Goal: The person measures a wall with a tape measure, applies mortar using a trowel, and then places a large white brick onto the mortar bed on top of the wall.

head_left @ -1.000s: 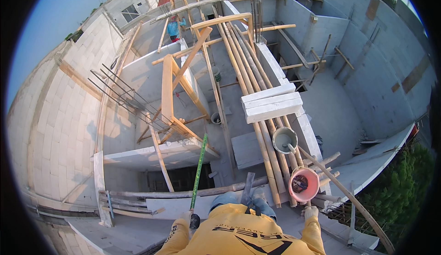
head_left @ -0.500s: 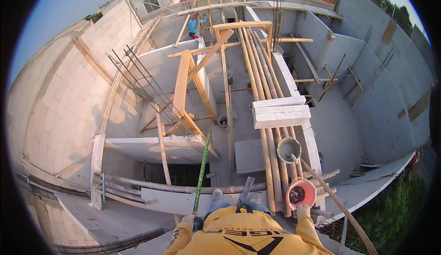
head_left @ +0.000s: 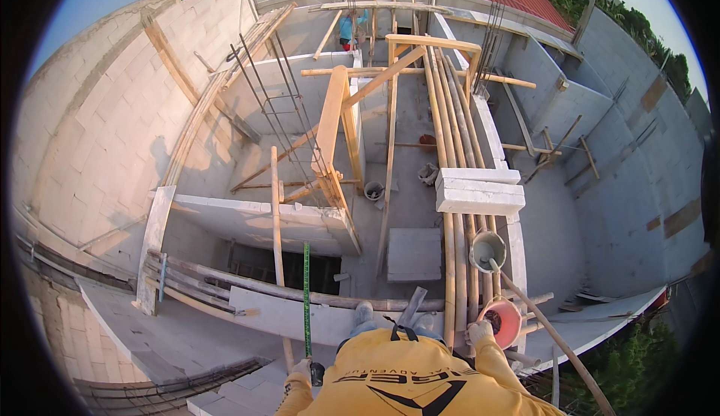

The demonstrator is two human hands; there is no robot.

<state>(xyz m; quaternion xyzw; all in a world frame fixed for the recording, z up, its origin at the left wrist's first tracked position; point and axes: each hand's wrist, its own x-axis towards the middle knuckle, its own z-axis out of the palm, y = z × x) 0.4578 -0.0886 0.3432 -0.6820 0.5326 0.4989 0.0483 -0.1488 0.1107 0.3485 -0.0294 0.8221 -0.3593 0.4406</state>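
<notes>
My left hand [head_left: 302,368] is closed at the lower edge, round a black tape measure [head_left: 317,375]. Its green blade [head_left: 307,296] stretches straight out ahead, past the bamboo poles along the near wall. At lower right, my right hand [head_left: 480,331] grips the left side of a pink bucket [head_left: 510,321]. Small dark pieces lie inside the bucket, too small to name. The bucket sits by the ends of a row of long bamboo poles [head_left: 460,266]. Just beyond it, a grey bucket [head_left: 487,247] holds grey mix and a pale handle.
White blocks [head_left: 480,200] lie stacked across the poles. Wooden frames [head_left: 330,123] and upright rebar [head_left: 277,108] rise ahead and left. Below the walls lies a floor with a bucket [head_left: 373,190]. A person in blue [head_left: 347,30] is far off. A slanted pole [head_left: 559,345] stands at right.
The whole view has shifted. The tape blade has swung from a slant to nearly upright in the picture. My right hand has moved from the bucket's near rim to its left side.
</notes>
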